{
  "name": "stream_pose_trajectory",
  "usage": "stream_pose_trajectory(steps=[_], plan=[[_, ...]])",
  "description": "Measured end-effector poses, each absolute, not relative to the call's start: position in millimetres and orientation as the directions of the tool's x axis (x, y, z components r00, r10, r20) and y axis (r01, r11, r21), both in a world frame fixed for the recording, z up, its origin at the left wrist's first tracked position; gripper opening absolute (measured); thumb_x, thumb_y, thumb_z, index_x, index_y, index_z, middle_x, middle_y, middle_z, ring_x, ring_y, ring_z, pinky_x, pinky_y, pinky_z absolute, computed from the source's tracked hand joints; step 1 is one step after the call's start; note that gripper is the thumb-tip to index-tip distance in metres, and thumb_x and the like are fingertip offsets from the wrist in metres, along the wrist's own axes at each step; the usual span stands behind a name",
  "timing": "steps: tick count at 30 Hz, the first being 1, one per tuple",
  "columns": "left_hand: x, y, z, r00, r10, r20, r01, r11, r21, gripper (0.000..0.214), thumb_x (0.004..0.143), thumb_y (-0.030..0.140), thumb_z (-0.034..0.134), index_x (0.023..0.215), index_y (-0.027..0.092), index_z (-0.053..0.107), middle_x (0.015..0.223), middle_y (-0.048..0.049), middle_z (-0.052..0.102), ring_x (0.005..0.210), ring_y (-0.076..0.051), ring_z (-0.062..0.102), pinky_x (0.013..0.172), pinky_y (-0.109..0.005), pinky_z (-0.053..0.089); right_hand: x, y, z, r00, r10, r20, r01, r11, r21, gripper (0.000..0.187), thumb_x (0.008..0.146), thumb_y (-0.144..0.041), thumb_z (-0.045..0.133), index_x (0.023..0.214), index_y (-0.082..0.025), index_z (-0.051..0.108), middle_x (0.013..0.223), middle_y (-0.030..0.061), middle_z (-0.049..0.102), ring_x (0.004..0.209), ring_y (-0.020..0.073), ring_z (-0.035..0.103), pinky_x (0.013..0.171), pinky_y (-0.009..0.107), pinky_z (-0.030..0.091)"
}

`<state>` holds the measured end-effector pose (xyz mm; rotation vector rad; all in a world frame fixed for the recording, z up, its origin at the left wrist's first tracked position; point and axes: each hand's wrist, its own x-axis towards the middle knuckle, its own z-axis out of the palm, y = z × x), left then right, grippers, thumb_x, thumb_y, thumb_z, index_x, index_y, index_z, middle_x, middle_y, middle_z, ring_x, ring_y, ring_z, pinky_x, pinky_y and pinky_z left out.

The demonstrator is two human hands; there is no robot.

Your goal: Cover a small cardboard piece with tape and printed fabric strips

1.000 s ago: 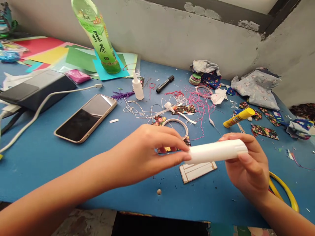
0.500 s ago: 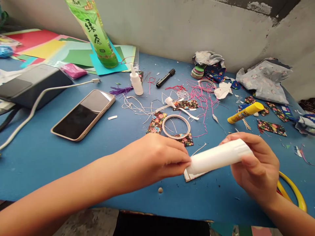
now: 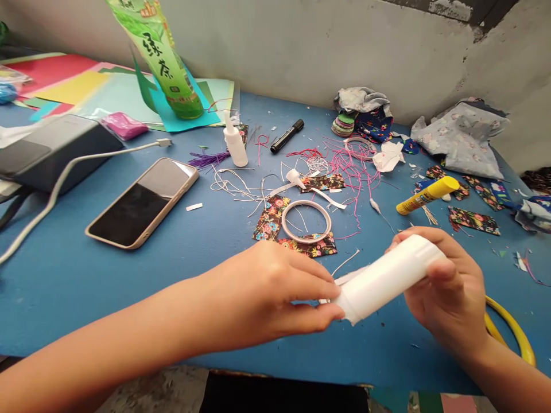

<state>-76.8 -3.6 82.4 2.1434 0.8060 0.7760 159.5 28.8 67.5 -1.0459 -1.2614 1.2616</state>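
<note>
A white tube (image 3: 387, 280), which looks like rolled paper or card, is held tilted above the near part of the table, its right end higher. My left hand (image 3: 293, 287) is closed on its lower left end, with thumb below and fingers above. Around the right end, my right hand (image 3: 451, 281) is closed, the thumb along the near side and the fingers behind. A pale flat piece shows partly behind the tube's left end. Just beyond my left hand lies a ring of narrow tape (image 3: 307, 222) on floral fabric strips (image 3: 271, 218).
On the blue table (image 3: 224, 241) stand a white glue bottle (image 3: 235, 146), a yellow glue stick (image 3: 427, 195) and a green tea bottle (image 3: 172, 80). A phone (image 3: 144, 203), black marker (image 3: 287, 136), pink threads (image 3: 357, 166) and fabric scraps lie around. Yellow handles (image 3: 512, 330) show beside my right forearm.
The tube has tilted more steeply, its left end lower and turned toward me. My left thumb and fingers have spread wider around that end. My right hand keeps its hold.
</note>
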Motion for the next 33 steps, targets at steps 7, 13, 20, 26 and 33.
stream_pose_trajectory(steps=[7, 13, 20, 26, 33], plan=[[-76, -4, 80, 0.705, 0.675, 0.218, 0.389, -0.625, 0.677, 0.025, 0.095, 0.022, 0.049, 0.094, 0.017, 0.074, 0.094, -0.0094, 0.075, 0.079, -0.017, 0.071, 0.070, -0.021, 0.053, 158, 30, 66, -0.114, 0.992, 0.055, -0.041, 0.051, -0.998, 0.037, 0.061, -0.052, 0.082, 0.082, -0.023, 0.074, 0.074, 0.0013, 0.064, 0.058, 0.0109, 0.053, 0.047, 0.018, 0.047], [-74, -6, 76, 0.619, 0.738, 0.268, 0.438, -0.608, 0.663, 0.023, 0.092, 0.024, 0.053, 0.083, 0.020, 0.073, 0.080, -0.0074, 0.074, 0.072, -0.016, 0.070, 0.066, -0.020, 0.054, 157, 33, 67, -0.098, 0.995, 0.032, -0.049, 0.028, -0.998, 0.038, 0.061, -0.053, 0.082, 0.081, -0.022, 0.073, 0.071, 0.0006, 0.062, 0.053, 0.0096, 0.050, 0.046, 0.020, 0.049], [-73, -4, 76, 0.659, 0.697, 0.283, 0.364, -0.625, 0.691, 0.021, 0.093, 0.021, 0.051, 0.089, 0.018, 0.072, 0.090, -0.0078, 0.075, 0.077, -0.016, 0.070, 0.071, -0.020, 0.052, 155, 33, 68, -0.122, 0.992, -0.016, -0.099, -0.028, -0.995, 0.039, 0.059, -0.053, 0.083, 0.079, -0.021, 0.073, 0.070, 0.0000, 0.061, 0.054, 0.0087, 0.050, 0.045, 0.017, 0.046], [-72, -3, 87, 0.591, 0.777, 0.214, 0.335, -0.479, 0.812, 0.017, 0.088, 0.012, 0.051, 0.091, 0.013, 0.068, 0.082, -0.0044, 0.071, 0.073, -0.012, 0.064, 0.066, -0.019, 0.052, 156, 34, 69, -0.088, 0.996, 0.019, -0.131, 0.008, -0.991, 0.038, 0.058, -0.052, 0.084, 0.079, -0.022, 0.074, 0.073, 0.0015, 0.062, 0.059, 0.0108, 0.052, 0.047, 0.019, 0.044], [-70, -5, 85, 0.503, 0.839, 0.207, 0.274, -0.382, 0.883, 0.007, 0.083, 0.017, 0.064, 0.086, 0.012, 0.069, 0.076, -0.0022, 0.070, 0.066, -0.009, 0.062, 0.053, -0.013, 0.050, 160, 33, 68, -0.105, 0.992, 0.075, -0.134, 0.060, -0.989, 0.032, 0.063, -0.048, 0.081, 0.083, -0.023, 0.075, 0.073, 0.0019, 0.063, 0.062, 0.0119, 0.054, 0.049, 0.019, 0.045]])
